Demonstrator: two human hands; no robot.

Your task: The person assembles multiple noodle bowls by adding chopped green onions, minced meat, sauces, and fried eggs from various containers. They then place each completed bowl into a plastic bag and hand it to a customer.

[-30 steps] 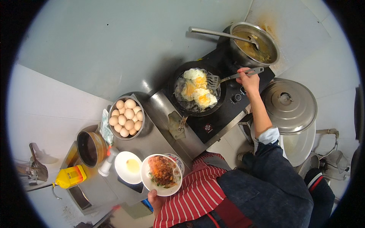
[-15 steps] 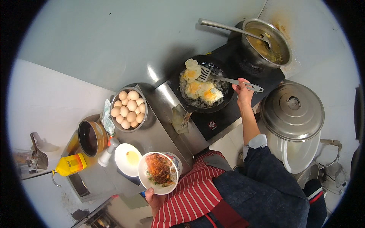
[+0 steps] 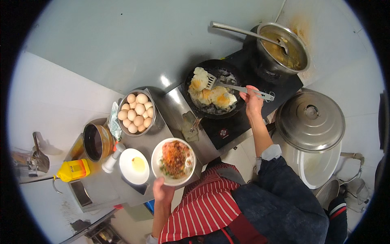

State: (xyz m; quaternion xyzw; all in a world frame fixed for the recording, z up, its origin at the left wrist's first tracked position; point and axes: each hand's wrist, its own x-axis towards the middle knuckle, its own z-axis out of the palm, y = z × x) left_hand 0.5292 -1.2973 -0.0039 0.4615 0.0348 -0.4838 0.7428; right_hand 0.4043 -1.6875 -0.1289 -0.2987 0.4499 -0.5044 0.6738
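Observation:
My right hand is closed on the grey handle of a slotted spatula. Its slotted blade rests against the fried eggs in a black frying pan, where oil bubbles around them. My left hand grips the near rim of a white bowl, held over the counter edge. Inside the bowl lie a reddish-brown sauce, pink pieces, chopped greens and something white. Left of it on the counter sits a white plate with a little yellow liquid.
A metal bowl of eggs stands at the back. Beside it are a brown pot, a white bottle and a yellow jug. A soup pot with a ladle stands far right, a lidded steel pot nearer.
The white bowl has risen slightly to the right with my left hand, and more of that forearm shows. My right hand and the spatula have shifted a little left, the blade moving against the eggs.

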